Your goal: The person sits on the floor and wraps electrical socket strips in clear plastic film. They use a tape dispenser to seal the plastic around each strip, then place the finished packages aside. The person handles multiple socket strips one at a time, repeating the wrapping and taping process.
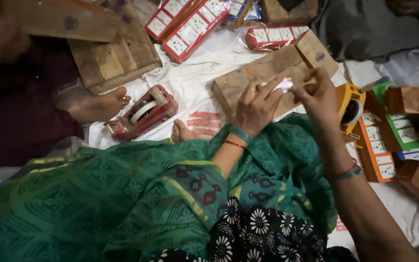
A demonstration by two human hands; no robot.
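Two hands meet over a wooden block (267, 73) lying on a white cloth (190, 85) spread across the floor, where a seated person works with a small clear plastic wrapper (283, 85). The left hand (257, 107) lies spread, fingers flat on the block, apparently pinning wood and film in place; the right hand (319, 95) pinches the wrapper's edge between thumb and fingertips, as if to keep it taut against the grain. A yellow tape dispenser (349, 104) sits just beside the right hand, within easy reach, and a red one (142, 113) rests well apart on the cloth, near another person's bare foot (95, 104). Packs of red-edged switch plates (190, 24) lie beyond the block's far edge, orange and green ones (389, 140) crowd the right. Open room survives mainly on the cloth between block and red dispenser.
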